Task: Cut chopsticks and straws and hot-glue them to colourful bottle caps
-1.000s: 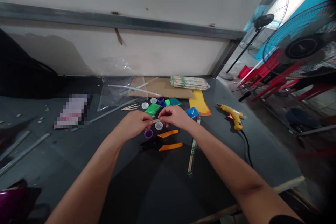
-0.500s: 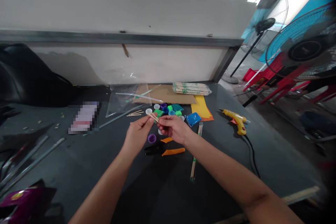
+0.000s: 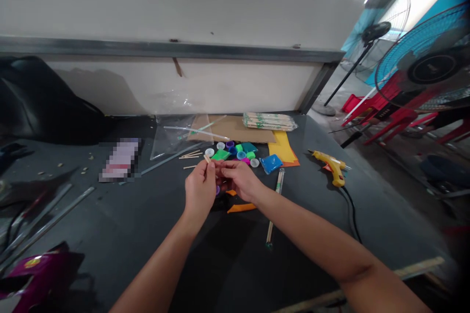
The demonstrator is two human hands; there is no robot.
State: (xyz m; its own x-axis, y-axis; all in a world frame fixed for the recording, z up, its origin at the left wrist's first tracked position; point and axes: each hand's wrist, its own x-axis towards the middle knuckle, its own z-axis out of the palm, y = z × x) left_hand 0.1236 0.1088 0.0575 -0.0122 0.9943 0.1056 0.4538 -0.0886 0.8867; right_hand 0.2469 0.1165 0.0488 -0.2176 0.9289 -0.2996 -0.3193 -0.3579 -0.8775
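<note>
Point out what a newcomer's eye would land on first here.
Likely the yellow glue gun, lying on the right side of the dark table. Next, the left hand pinching slim wooden sticks near the middle, with the right hand close against it. The bright blue packet also stands out, just beyond the right hand.

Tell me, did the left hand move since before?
Yes. The left hand has shifted right relative to the orange-handled pliers, its wrist now partly hiding their dark end.
</note>
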